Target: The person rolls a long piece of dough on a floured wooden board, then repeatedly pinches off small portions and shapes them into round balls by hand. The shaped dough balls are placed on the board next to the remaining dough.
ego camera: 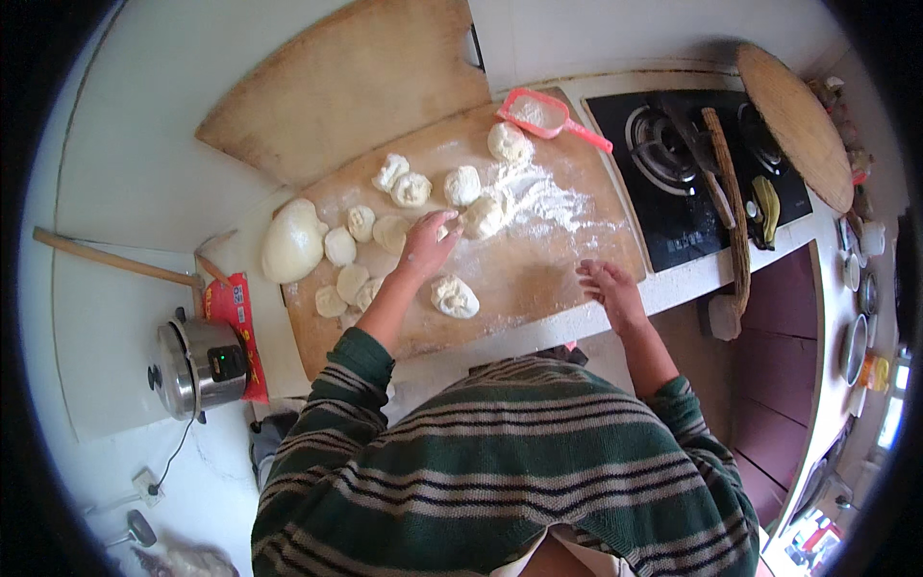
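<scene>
My left hand [430, 241] is over the middle of a floured wooden board [526, 281], fingertips beside a dough ball [483, 218]; whether it touches or holds dough cannot be told. My right hand [608, 283] hovers at the board's right front edge, slightly blurred, fingers bent, with no object visible in it. Several dough pieces lie about the board, among them a folded lump [455, 296] near the front and flatter rounds [351, 283] at the left. A large smooth dough mass [293, 241] rests at the left end. Loose flour [551, 202] is spread at the right.
A red scoop [541, 115] holding flour lies at the board's back right corner. Beyond it, a black gas hob [663, 159] bears a cleaver, a long rough stick [735, 216] and a banana. A rice cooker [202, 368] stands at the left beside a red bag [249, 346].
</scene>
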Available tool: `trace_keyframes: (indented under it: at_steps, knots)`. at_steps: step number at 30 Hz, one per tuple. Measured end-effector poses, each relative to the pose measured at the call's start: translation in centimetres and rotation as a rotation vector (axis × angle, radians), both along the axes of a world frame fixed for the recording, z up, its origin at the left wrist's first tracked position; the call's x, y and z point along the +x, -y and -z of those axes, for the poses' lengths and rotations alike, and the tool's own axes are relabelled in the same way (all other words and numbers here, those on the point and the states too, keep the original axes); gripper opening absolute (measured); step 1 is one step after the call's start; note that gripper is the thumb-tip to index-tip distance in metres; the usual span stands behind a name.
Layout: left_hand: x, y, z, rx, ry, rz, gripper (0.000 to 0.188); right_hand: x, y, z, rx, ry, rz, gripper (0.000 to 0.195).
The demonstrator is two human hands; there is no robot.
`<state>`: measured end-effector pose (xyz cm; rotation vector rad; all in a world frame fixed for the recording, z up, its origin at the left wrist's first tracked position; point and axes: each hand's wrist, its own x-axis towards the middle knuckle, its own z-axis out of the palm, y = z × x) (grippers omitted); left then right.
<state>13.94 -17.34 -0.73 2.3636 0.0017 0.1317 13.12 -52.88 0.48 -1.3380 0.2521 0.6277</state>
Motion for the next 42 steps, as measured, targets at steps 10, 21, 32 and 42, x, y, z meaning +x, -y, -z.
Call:
trace_keyframes:
  at_steps: [10, 21, 32, 42]
  knots:
    - [-8.1, 2.6, 1.2, 0.399, -0.07, -0.375, 0.031, 3.4, 1.8, 4.4, -0.396, 0.588, -0.102, 0.038]
    - [-8.7, 8.9, 4.1, 0.286, -0.025, -0.444, 0.03, 7.7, -0.5, 4.0, -0.935, 1.208, -0.375, 0.042]
    - [-9.8, 6.1, 3.7, 0.12, -0.047, -0.603, 0.03, 14.2, -10.8, 4.9, -0.959, 0.983, -0.552, 0.042]
    - [-10.6, 5.2, 3.5, 0.198, -0.134, -0.636, 0.032, 12.7, -13.7, 1.6, -0.668, 0.859, -0.69, 0.057]
